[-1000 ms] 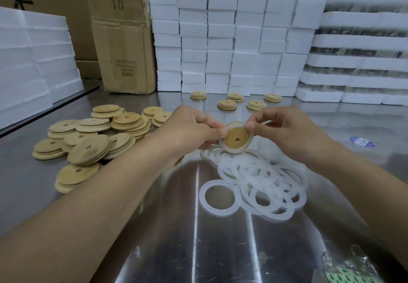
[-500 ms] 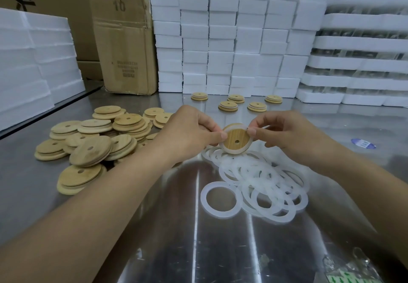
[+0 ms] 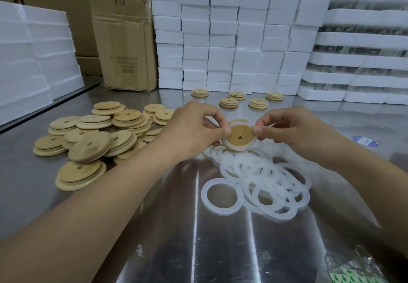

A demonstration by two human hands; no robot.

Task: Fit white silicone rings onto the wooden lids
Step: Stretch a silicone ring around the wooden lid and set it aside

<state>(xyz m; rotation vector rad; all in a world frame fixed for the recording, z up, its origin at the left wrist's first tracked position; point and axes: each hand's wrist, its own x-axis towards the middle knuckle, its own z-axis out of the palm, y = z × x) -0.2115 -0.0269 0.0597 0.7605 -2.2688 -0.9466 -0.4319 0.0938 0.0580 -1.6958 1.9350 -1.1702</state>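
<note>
Between my two hands, above the steel table, I hold a round wooden lid (image 3: 240,136) with a small centre hole. A white silicone ring (image 3: 249,146) sits around its rim. My left hand (image 3: 194,131) pinches the lid's left edge and my right hand (image 3: 293,131) pinches the right edge and the ring. A heap of loose white rings (image 3: 260,176) lies on the table just below the hands. A pile of bare wooden lids (image 3: 88,141) lies to the left.
Several lids (image 3: 228,102) stand in small stacks at the back of the table (image 3: 176,227). Behind them rise white foam blocks (image 3: 231,33) and a cardboard box (image 3: 125,37). A plastic bag (image 3: 357,269) lies at the front right, a blue label (image 3: 364,140) at the right.
The lid has been tilted slightly and the ring sits further around its rim; both hands stay in nearly the same place.
</note>
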